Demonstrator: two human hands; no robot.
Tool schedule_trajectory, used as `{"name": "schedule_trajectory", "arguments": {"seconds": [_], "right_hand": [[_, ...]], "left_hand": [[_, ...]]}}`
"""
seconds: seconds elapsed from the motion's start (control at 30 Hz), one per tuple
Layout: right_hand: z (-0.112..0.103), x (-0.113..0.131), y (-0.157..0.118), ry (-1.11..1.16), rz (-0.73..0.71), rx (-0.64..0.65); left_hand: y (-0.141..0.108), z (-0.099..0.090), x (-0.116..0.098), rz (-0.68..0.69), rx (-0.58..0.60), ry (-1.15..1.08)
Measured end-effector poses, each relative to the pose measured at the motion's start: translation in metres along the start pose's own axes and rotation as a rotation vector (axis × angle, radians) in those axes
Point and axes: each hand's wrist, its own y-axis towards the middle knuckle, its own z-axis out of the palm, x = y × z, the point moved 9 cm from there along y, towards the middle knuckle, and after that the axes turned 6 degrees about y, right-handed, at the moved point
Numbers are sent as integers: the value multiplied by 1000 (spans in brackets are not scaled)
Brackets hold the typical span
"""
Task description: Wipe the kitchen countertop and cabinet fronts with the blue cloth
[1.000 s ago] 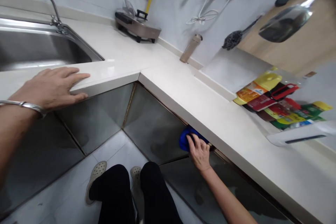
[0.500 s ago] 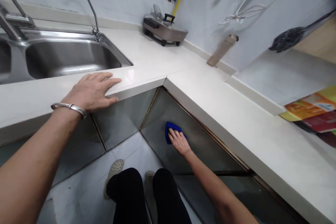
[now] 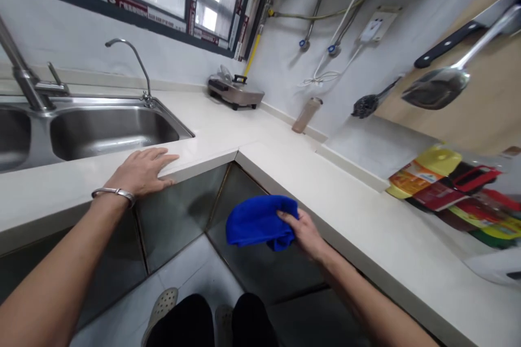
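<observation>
A blue cloth [image 3: 258, 220] hangs folded from my right hand [image 3: 305, 232], pinched between thumb and fingers. It is held in front of the grey cabinet door [image 3: 232, 268], just below the counter's front edge. My left hand [image 3: 142, 172] rests on the white countertop [image 3: 211, 141] in front of the sink, fingers spread and thumb over the edge. Nothing is in it. A silver bangle [image 3: 114, 193] circles the left wrist.
A double steel sink [image 3: 114, 127] with two taps lies at the left. An electric pan [image 3: 236, 92] stands in the far corner, a brown bottle [image 3: 307, 115] by the wall. Oil bottles [image 3: 427, 171], a hanging ladle [image 3: 439, 87] and a knife [image 3: 448, 43] are at the right.
My right hand has lifted the blue cloth off the cabinet door and up towards the counter edge. The view has tilted upward, showing the window. My left hand stays on the counter.
</observation>
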Motion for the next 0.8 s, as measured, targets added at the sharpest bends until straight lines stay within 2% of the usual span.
{"name": "schedule_trajectory", "arguments": {"seconds": [0.1, 0.2, 0.27, 0.33, 0.37, 0.4, 0.47, 0.5, 0.53, 0.57, 0.6, 0.7, 0.8], "right_hand": [[-30, 63, 2, 24, -58, -157], [-76, 116, 9, -47, -165, -330], [-108, 152, 10, -249, -290, -429], [-129, 189, 7, -589, -450, -472], [-133, 202, 7, -778, -500, -435], [-132, 207, 10, -956, -505, -341], [-126, 191, 21, -1213, -357, -29], [-123, 176, 24, -1266, -249, 124], [-121, 161, 26, -1282, -171, 219], [-120, 151, 28, -1283, -143, 235], [-120, 142, 32, -1284, -154, 185], [-121, 105, 44, -1347, -211, -35], [-127, 61, 52, -1381, -205, -93]], "left_hand": [[-1, -3, 1, 16, -10, -1], [1, -2, 3, 14, 18, 22], [3, -1, 5, 5, 46, 52], [5, 0, 6, -4, 61, 75], [5, 0, 5, -3, 59, 79], [5, -1, 5, 3, 53, 79], [6, -2, 3, 17, 36, 73], [6, -3, 3, 21, 27, 69], [6, -3, 2, 22, 20, 65], [5, -4, 2, 20, 16, 61], [5, -5, 2, 18, 13, 57], [1, -7, 0, 1, 16, 56], [-4, -7, -2, -22, 42, 61]]}}
